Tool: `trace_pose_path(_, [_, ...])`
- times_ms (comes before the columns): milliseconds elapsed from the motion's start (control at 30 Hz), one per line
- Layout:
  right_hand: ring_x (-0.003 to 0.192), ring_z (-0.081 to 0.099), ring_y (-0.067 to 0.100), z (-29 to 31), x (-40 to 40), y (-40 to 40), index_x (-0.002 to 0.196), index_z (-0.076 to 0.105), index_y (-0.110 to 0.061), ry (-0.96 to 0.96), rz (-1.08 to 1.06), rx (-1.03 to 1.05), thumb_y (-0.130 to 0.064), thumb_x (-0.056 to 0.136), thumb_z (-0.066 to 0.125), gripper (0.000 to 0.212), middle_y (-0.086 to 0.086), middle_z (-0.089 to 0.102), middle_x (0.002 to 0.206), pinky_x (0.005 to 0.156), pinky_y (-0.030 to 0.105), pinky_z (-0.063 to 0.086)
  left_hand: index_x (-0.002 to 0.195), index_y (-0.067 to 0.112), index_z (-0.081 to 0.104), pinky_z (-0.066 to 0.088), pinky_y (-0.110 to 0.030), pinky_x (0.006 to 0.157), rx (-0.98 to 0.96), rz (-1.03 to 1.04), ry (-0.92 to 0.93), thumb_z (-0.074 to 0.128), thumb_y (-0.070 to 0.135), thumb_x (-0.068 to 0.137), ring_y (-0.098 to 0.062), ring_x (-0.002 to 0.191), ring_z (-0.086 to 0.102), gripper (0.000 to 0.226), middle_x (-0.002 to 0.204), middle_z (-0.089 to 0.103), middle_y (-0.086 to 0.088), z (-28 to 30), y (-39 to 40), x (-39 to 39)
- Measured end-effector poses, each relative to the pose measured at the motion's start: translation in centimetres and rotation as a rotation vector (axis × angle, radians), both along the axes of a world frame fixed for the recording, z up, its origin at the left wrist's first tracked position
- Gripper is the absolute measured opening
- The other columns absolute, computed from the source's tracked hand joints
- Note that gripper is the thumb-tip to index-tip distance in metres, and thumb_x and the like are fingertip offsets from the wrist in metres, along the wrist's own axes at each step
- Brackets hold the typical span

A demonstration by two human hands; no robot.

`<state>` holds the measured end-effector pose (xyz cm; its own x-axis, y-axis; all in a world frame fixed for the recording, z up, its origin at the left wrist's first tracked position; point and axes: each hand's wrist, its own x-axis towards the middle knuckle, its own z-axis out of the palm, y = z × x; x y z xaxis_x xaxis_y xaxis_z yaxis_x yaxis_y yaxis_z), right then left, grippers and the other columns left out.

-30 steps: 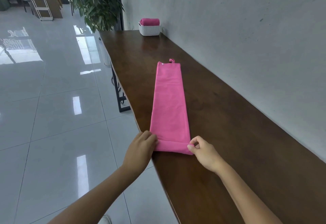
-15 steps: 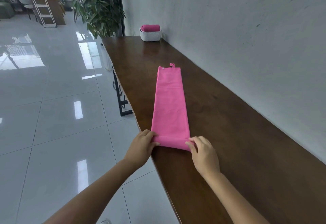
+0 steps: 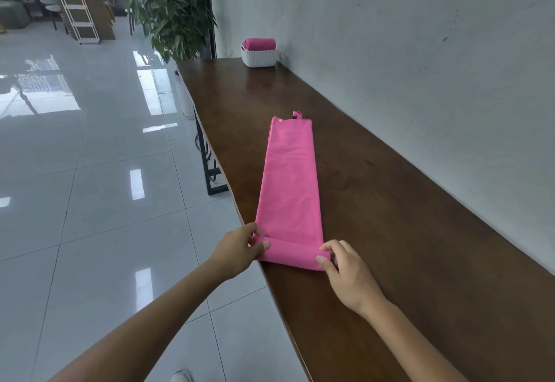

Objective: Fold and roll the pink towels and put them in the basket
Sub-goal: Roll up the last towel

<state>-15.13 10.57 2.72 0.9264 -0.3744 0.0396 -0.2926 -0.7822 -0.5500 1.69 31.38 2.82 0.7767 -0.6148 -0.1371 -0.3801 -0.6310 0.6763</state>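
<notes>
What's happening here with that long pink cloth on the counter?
A person is rolling up a pink towel that lies folded into a long strip on a dark wooden table. The left hand and right hand each pinch one end of the short roll started at the near end; most of the strip lies flat. At the far end, a white basket already holds one rolled pink towel.

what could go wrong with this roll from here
The roll has barely started and is pinched only at its ends by the left hand and right hand, so its middle may go slack. The towel runs near the table edge, so the left end could slip off. Uneven rolling may skew it.
</notes>
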Motion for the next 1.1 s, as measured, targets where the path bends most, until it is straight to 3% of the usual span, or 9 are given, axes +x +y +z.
trace_pose_path(167, [0.086,0.058,0.010,0.1,1.8,-0.3,0.104,0.039,-0.027,-0.009,-0.044,0.083,-0.039,0.103,0.045,0.013,-0.010,0.054,0.095,0.070,0.027,0.049,0.100,0.033,0.057,0.040,-0.014,0.066,-0.139,0.176,-0.167,0.057,0.039,0.098,-0.004,0.083,0.053,0.006,0.104,0.054,0.007,-0.4,-0.9,-1.8])
trace_pose_path(233, [0.082,0.060,0.014,0.3,2.3,-0.4,0.105,0.036,-0.026,0.022,-0.058,0.098,-0.037,0.104,0.043,0.014,-0.009,0.055,0.093,0.073,0.038,0.052,0.109,0.031,0.060,0.041,-0.013,0.070,-0.146,0.179,-0.223,0.052,0.042,0.101,-0.005,0.085,0.053,0.016,0.105,0.053,0.010,-1.0,-0.7,-2.5])
trace_pose_path(333, [0.072,0.059,0.013,0.8,3.1,-0.3,0.106,0.030,-0.026,0.086,-0.064,0.052,-0.038,0.106,0.037,0.014,-0.007,0.056,0.086,0.058,0.032,0.045,0.132,0.027,0.055,0.047,-0.020,0.086,-0.152,0.083,-0.242,0.049,0.050,0.099,-0.009,0.098,0.054,0.041,0.115,0.052,0.010,-2.1,0.4,-2.5])
trace_pose_path(400, [0.065,0.056,0.012,1.1,3.6,0.0,0.104,0.028,-0.026,0.112,-0.066,-0.010,-0.039,0.107,0.030,0.014,-0.006,0.056,0.080,0.051,0.027,0.038,0.137,0.026,0.052,0.048,-0.020,0.088,-0.158,0.034,-0.207,0.049,0.055,0.096,-0.008,0.098,0.055,0.050,0.118,0.048,0.012,-2.4,0.7,-2.1])
trace_pose_path(600, [0.054,0.047,0.010,1.6,5.4,-0.1,0.100,0.029,-0.022,0.144,-0.158,-0.124,-0.044,0.108,0.022,0.024,-0.007,0.055,0.069,0.045,0.029,0.028,0.126,0.020,0.058,0.048,-0.024,0.092,-0.107,0.045,-0.184,0.045,0.057,0.097,-0.012,0.098,0.053,0.048,0.117,0.043,0.007,-2.2,-0.5,-0.4])
trace_pose_path(733, [0.056,0.047,0.007,1.9,6.0,-0.4,0.101,0.037,-0.021,0.143,-0.225,-0.228,-0.051,0.106,0.022,0.034,-0.003,0.062,0.080,0.044,0.025,0.026,0.105,0.018,0.059,0.045,-0.023,0.076,-0.021,0.108,-0.211,0.044,0.057,0.098,-0.010,0.082,0.053,0.043,0.102,0.053,0.002,-1.7,-1.7,0.5])
trace_pose_path(900, [0.079,0.052,0.010,0.3,4.9,-0.4,0.098,0.049,-0.024,-0.142,-0.133,-0.309,-0.051,0.102,0.030,0.034,-0.009,0.055,0.094,0.053,0.013,0.026,0.094,0.017,0.059,0.040,-0.026,0.065,0.036,0.153,-0.182,0.049,0.056,0.098,-0.015,0.077,0.056,0.040,0.091,0.061,-0.002,-0.8,-2.5,1.8])
trace_pose_path(1000, [0.106,0.058,0.009,-1.1,3.6,-0.5,0.124,0.057,-0.020,-0.198,-0.044,-0.266,-0.051,0.099,0.044,0.042,-0.007,0.059,0.119,0.077,0.013,0.043,0.099,0.018,0.056,0.039,-0.023,0.058,0.022,0.191,-0.134,0.054,0.058,0.094,-0.012,0.075,0.057,0.040,0.088,0.063,0.002,-0.4,-2.9,2.4])
trace_pose_path(1100, [0.119,0.056,0.011,-1.7,3.0,-0.9,0.137,0.053,-0.019,-0.169,-0.001,-0.230,-0.056,0.094,0.040,0.058,-0.005,0.057,0.132,0.093,0.021,0.049,0.099,0.021,0.052,0.047,-0.024,0.060,-0.015,0.223,-0.175,0.061,0.059,0.090,-0.010,0.074,0.059,0.040,0.086,0.063,0.007,-0.2,-3.0,2.6])
